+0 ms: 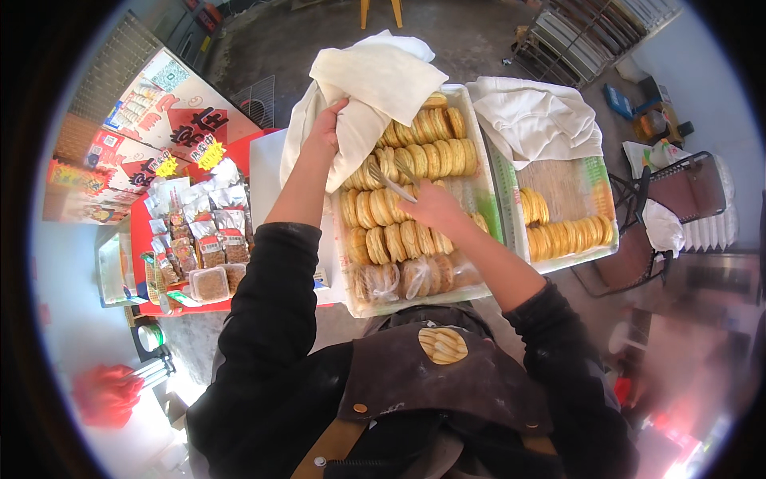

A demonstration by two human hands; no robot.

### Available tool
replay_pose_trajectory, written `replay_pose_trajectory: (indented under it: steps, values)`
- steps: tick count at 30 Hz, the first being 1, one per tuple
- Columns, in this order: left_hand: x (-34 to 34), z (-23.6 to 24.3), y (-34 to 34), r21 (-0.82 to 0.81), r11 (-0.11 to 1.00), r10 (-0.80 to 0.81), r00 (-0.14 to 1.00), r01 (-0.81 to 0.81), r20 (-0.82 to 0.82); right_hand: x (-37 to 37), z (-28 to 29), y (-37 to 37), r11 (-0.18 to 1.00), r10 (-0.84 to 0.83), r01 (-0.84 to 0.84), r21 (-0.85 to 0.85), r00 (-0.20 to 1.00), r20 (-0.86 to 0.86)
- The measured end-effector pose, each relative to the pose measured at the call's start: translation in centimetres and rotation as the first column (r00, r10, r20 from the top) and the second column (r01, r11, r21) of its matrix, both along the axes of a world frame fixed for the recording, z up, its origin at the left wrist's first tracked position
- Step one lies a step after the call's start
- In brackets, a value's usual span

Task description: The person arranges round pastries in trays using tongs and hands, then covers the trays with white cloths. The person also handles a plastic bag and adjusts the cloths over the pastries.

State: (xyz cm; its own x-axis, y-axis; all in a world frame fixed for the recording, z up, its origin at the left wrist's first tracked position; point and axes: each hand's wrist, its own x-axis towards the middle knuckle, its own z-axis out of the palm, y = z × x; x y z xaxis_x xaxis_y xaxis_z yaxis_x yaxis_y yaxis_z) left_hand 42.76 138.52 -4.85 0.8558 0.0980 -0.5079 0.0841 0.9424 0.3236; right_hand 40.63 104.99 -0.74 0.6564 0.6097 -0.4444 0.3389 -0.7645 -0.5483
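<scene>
Two trays hold rows of round pastries, some under clear plastic.

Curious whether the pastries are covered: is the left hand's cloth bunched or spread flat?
Bunched: the cloth gathers in folds at the left hand; pastries beside it show uncovered.

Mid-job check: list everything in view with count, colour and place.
Boxes: two, white and green, centre and right
Pastries: many, golden, rows in both boxes
Cloths: two, white, far parts of both boxes
Tongs: one, silver, over centre box
Snack packets: many, white, red and brown, left
Tubs: at least two, clear, brown contents, left
Printed panels: several, red and white, far left
Rack: one, grey, upper right
Chair: one, brown, right
Lower right: too blurred
Apron: one, brown, bottom centre
Sleeves: two, black, bottom
Left hand: one, bare, gripping a cloth
Right hand: one, bare, holding tongs
</scene>
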Motion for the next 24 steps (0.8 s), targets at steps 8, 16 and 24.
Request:
replay_pose_trajectory:
  steps: [8, 16, 24]
  values:
    - [-0.2, -0.1, -0.2, -0.034, 0.999, 0.001, 0.999, 0.0, 0.041, 0.0, -0.1, 1.0, 0.998, -0.042, 0.042, -0.052, 0.999, 0.009]
    - [-0.2, -0.4, -0.2, -0.087, 0.996, 0.016, 0.997, -0.01, 0.069, 0.7, 1.1, 4.1, 0.963, 0.122, -0.138, -0.231, 0.989, -0.085]
    - [0.1, -2.1, 0.5, -0.113, 0.994, 0.021, 0.998, -0.014, 0.06, 0.6, 2.5, 5.7, 0.929, 0.172, -0.188, -0.318, 0.982, -0.077]
